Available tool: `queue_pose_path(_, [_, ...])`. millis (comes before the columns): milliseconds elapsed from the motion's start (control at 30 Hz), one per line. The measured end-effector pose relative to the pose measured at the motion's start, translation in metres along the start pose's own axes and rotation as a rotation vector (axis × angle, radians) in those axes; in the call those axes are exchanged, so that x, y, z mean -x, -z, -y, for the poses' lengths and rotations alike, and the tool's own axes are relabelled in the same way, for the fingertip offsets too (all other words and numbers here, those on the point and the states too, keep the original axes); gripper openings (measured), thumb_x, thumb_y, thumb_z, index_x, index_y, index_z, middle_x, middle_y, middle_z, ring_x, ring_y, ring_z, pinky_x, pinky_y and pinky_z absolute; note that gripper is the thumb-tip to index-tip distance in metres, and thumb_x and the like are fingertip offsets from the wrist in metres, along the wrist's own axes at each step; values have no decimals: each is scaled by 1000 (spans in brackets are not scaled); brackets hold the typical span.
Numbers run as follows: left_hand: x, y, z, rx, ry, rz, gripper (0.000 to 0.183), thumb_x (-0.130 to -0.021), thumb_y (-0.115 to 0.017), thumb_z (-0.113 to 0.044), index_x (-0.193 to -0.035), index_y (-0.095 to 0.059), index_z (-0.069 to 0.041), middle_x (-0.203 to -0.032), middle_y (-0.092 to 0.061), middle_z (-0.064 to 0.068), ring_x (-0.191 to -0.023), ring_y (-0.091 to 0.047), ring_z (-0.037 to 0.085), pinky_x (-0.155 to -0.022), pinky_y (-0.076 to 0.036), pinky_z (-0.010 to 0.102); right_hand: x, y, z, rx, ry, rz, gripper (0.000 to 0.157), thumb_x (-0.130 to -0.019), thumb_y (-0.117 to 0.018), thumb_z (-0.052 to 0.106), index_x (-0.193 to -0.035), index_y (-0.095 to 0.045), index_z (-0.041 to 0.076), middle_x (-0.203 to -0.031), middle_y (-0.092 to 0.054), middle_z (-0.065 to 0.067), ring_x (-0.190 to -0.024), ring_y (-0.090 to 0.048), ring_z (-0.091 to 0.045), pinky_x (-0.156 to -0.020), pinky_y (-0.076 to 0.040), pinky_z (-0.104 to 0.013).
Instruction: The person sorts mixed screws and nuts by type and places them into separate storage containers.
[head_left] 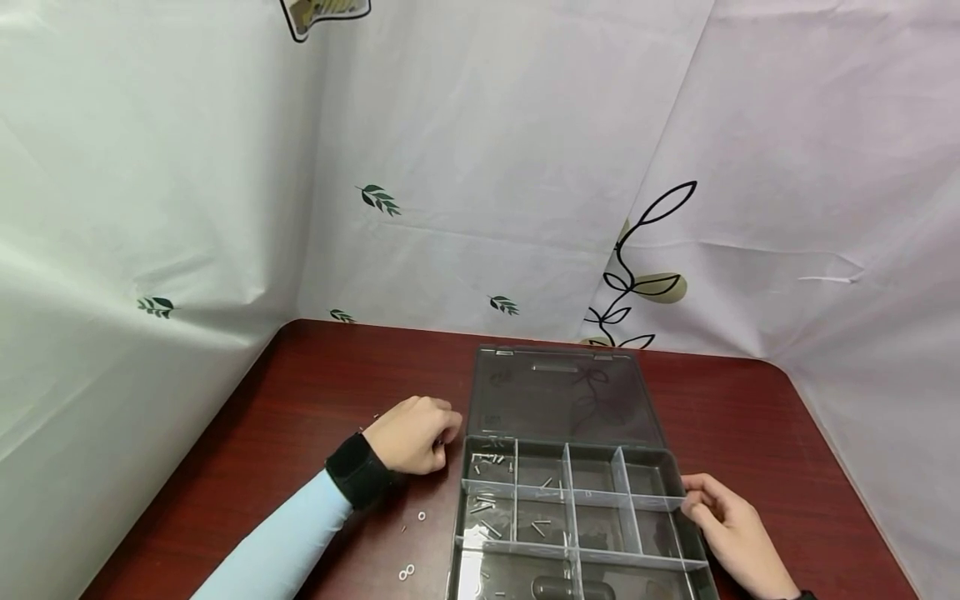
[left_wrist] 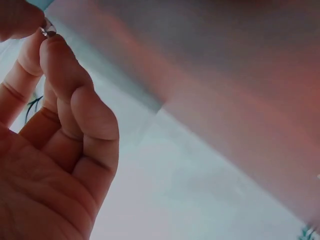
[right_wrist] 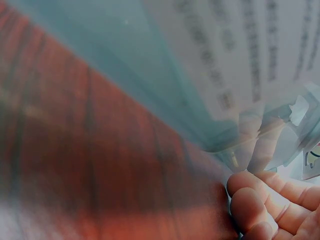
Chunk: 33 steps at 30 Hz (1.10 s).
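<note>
My left hand (head_left: 416,435) is over the table just left of the compartment box. Its thumb and fingertips pinch a small shiny metal piece (left_wrist: 48,28), mostly covered by the fingers, so I cannot tell its kind. The grey see-through compartment box (head_left: 670,460) stands with its lid (head_left: 562,400) laid back behind it. Small screws (head_left: 483,505) lie in several of its left and middle compartments. At the box's right wall rests my right hand (head_left: 731,529), fingers loosely bent. In the right wrist view its fingertips (right_wrist: 247,205) are right at the box's side.
Washers (head_left: 422,516) and a tiny metal piece (head_left: 403,528) lie on the dark red table (head_left: 247,467), left of the box. A few more small bits lie beyond the left wrist. White patterned cloth (head_left: 480,167) hangs around the table's back and sides.
</note>
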<state>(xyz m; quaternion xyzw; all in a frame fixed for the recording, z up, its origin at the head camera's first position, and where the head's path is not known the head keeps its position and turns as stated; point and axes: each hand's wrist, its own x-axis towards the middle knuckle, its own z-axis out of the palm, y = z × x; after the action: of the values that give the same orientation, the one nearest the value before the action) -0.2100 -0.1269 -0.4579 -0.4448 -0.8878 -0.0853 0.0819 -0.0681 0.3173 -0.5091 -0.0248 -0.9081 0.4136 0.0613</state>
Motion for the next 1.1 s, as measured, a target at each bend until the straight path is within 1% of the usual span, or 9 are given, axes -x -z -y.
queue_pose_path(100, [-11, 11, -5, -13, -22, -30, 16, -61, -55, -13, -67, -48, -25, -67, -38, -12, -56, -39, 6, -51, -31, 22, 0, 0, 0, 2, -4, 0, 25, -96, -53, 9, -117, -64, 4, -83, -65, 7, -75, -59, -4, -69, -45, -23])
queue_pose_path(267, [-35, 21, -22, 5, -98, -74, 15, -61, -54, -14, -69, -47, -25, -68, -38, -12, -57, -39, 5, -53, -32, 22, -1, 0, -1, 2, -15, 5, 26, -96, -52, 10, -118, -64, 5, -84, -65, 6, -76, -60, -4, -69, -46, -24])
queue_pose_path(367, [-50, 24, -35, 18, -149, -80, 15, -61, -53, -14, -69, -47, -24, -69, -37, -12, -58, -38, 5, -55, -32, 22, -1, -1, -2, 2, -19, 10, 26, -97, -52, 11, -119, -64, 5, -85, -65, 6, -76, -59, -4, -69, -46, -24])
queue_pose_path(533, [-74, 27, -60, 40, -238, -65, 14, -62, -53, -14, -71, -48, -23, -70, -37, -11, -61, -38, 4, -58, -33, 22, -1, -1, -3, 6, -18, 17, 26, -97, -51, 11, -120, -64, 5, -85, -65, 6, -77, -59, -5, -69, -45, -24])
queue_pose_path(733, [-99, 25, -87, 36, -337, -54, 13, -64, -52, -14, -73, -48, -23, -72, -37, -11, -63, -36, 4, -60, -31, 21, -1, 0, -3, 13, -25, 17, 26, -97, -52, 12, -120, -64, 6, -86, -64, 6, -75, -58, -5, -69, -44, -24])
queue_pose_path(867, [-110, 22, -101, 44, -372, -63, 13, -66, -52, -13, -74, -49, -22, -73, -37, -10, -63, -34, 4, -61, -29, 20, -1, 0, -4, 8, -21, 15, 26, -97, -53, 13, -119, -64, 7, -85, -64, 6, -75, -58, -5, -69, -44, -24])
queue_pose_path(933, [-114, 21, -106, 49, -385, -64, 11, -69, -54, -14, -76, -50, -22, -74, -38, -11, -64, -35, 2, -61, -29, 19, -1, 0, -5, 7, -15, 12, 26, -97, -53, 13, -119, -64, 7, -85, -64, 6, -76, -58, -5, -69, -44, -24])
queue_pose_path(1033, [-117, 18, -111, 59, -393, -49, 10, -78, -61, -23, -88, -59, -23, -82, -44, -12, -68, -39, 0, -65, -34, 16, -1, 0, -6, 4, -4, 10, 25, -97, -52, 12, -119, -64, 7, -84, -64, 6, -76, -58, -5, -69, -44, -23])
queue_pose_path(1100, [-116, 16, -110, 64, -393, -35, 20, -82, -65, -32, -99, -63, -23, -90, -48, -12, -73, -41, 0, -70, -38, 15, -1, 1, -6, 3, -2, 13, 25, -98, -52, 12, -119, -64, 6, -84, -64, 6, -76, -58, -5, -70, -44, -23])
